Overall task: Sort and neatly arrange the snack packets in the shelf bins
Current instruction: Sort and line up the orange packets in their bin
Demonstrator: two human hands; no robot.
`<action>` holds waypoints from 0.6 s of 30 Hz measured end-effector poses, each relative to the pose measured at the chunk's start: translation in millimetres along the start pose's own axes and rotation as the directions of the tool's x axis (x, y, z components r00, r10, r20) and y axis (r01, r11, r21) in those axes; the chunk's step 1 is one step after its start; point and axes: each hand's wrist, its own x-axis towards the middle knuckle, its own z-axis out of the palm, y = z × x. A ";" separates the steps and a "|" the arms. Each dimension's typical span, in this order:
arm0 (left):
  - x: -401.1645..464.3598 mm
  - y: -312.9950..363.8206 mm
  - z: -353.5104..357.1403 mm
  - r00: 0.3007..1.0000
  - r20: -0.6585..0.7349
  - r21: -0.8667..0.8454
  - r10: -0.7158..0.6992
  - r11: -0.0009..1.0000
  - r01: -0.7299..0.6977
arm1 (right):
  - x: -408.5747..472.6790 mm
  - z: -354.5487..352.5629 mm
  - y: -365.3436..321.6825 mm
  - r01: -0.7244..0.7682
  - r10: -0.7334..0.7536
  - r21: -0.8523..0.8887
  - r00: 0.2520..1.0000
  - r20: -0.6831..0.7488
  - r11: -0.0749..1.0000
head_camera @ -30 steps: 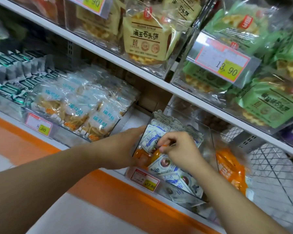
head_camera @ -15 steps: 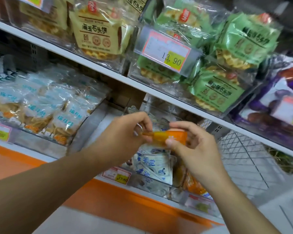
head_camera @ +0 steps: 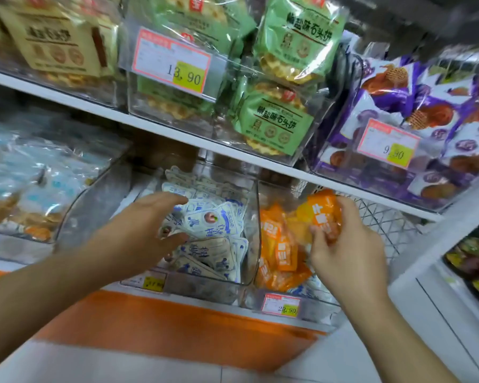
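Observation:
My right hand grips an orange snack packet over the clear bin of orange packets on the lower shelf. My left hand hovers with relaxed, spread fingers over the neighbouring clear bin, which is full of white-and-blue packets. That hand holds nothing.
Above, a white shelf carries bins of green packets, beige packets and purple packets. A bin of pale blue bags stands at lower left. A wire grid lies right of the orange bin. Price tags hang on the bin fronts.
Both hands held the orange packet above the white-and-blue bin. Now my right hand alone has carried it right to the orange bin, and my left hand has let go.

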 end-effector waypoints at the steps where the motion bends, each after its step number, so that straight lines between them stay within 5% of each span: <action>1: -0.8 -3.4 -1.5 1.000 0.006 0.013 -0.021 1.000 0.021 | 0.1 -0.8 -1.4 0.005 -0.005 -0.039 1.000 -0.003 0.999; 8: -1.1 -34.3 1.5 0.993 -0.065 0.175 -0.096 0.979 0.106 | -0.9 40.7 -8.9 0.124 -0.072 -0.217 0.970 0.233 0.968; 13: -6.7 -55.9 -2.0 0.984 0.148 -0.058 -0.094 0.993 0.103 | 2.6 58.3 0.9 0.123 0.000 -0.223 0.875 0.484 0.967; 18: -16.1 -64.8 -20.7 0.953 0.278 -0.134 -0.125 0.977 0.167 | 4.6 42.6 -32.2 0.274 -0.230 -0.124 0.930 0.285 0.954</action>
